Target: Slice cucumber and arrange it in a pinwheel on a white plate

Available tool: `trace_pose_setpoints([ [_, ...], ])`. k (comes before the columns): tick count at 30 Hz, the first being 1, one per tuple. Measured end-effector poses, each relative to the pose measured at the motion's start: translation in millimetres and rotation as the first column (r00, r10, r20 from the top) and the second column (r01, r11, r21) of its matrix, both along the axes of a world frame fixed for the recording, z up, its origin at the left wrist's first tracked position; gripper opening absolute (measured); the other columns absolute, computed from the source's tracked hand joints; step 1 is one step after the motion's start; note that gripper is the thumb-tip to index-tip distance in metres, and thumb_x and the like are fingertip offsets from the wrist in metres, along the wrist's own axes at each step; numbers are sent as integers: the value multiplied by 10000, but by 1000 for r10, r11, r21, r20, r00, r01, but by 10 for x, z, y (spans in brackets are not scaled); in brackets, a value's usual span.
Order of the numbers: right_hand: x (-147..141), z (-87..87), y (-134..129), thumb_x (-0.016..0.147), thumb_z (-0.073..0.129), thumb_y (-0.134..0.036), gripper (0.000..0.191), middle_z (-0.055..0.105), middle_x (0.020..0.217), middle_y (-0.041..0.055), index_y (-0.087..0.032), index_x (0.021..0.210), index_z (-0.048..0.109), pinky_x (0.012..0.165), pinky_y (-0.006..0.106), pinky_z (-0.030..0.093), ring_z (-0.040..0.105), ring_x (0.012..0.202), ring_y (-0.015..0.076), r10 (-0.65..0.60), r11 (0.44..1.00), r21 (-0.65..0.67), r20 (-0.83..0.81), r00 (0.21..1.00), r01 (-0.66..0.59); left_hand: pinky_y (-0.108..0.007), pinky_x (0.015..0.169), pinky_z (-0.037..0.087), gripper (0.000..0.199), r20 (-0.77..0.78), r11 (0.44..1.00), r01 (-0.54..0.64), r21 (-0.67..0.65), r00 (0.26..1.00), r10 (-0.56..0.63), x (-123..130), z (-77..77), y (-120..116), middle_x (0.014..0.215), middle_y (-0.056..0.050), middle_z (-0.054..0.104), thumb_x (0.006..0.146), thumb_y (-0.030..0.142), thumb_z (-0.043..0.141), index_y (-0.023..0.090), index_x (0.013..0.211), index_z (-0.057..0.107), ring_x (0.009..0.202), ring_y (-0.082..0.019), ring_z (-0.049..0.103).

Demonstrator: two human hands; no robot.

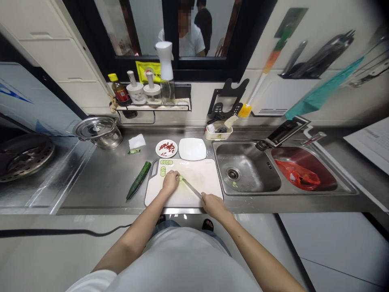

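Note:
My right hand (213, 205) is closed round the handle of a kitchen knife (192, 187), whose blade slants up and left across the white cutting board (199, 174). At the blade's far end lies a small pale green cucumber piece (181, 178). My left hand (171, 182) has its fingers bent and pressed together at that piece, mostly covering what they hold. Just beyond it on the board, cucumber slices lie in an overlapping row (166, 162) and a short stack (163, 171). A whole cucumber (138, 181) rests on the steel counter left of the board.
Behind the board stand a small plate of red pieces (166, 149) and a white square plate (192, 149). To the right is a double sink (247, 162) with a red bag (299, 174). A lidded pot (100, 132) stands at left; a bottle rack (152, 106) hangs below the window.

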State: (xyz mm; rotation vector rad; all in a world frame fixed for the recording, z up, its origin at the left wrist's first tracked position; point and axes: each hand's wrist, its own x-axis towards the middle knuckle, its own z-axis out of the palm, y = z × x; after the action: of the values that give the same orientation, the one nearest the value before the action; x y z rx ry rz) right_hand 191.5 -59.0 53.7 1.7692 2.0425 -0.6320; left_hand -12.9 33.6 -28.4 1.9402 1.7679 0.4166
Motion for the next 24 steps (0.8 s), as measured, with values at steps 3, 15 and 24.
trace_pose_setpoints([
  [3, 17, -9, -12, 972, 332, -257, 294, 689, 986, 133, -177, 1123, 571, 706, 293, 431, 661, 917, 237, -39, 999, 23, -15, 999, 39, -290, 833, 431, 173, 25, 1000, -25, 1, 999, 25, 20, 20, 0, 928, -75, 630, 811, 131, 511, 172, 891, 658, 901, -190, 580],
  [15, 108, -63, 95, 974, 322, -267, 301, 690, 1003, 126, -181, 1112, 574, 728, 280, 421, 660, 926, 218, -130, 991, 34, -9, 992, 130, -235, 683, 391, 89, 100, 987, -134, -85, 985, 142, -6, 69, -38, 789, -21, 653, 759, 110, 572, 181, 770, 625, 726, -139, 565],
  [24, 174, -202, 133, 981, 295, -276, 326, 686, 1014, 134, -171, 1098, 581, 716, 281, 421, 654, 918, 214, -139, 988, 65, -25, 990, 140, -216, 628, 411, 116, 249, 967, -222, -124, 937, 247, -125, 109, -147, 722, 0, 664, 768, 288, 664, 183, 741, 625, 676, -128, 591],
])
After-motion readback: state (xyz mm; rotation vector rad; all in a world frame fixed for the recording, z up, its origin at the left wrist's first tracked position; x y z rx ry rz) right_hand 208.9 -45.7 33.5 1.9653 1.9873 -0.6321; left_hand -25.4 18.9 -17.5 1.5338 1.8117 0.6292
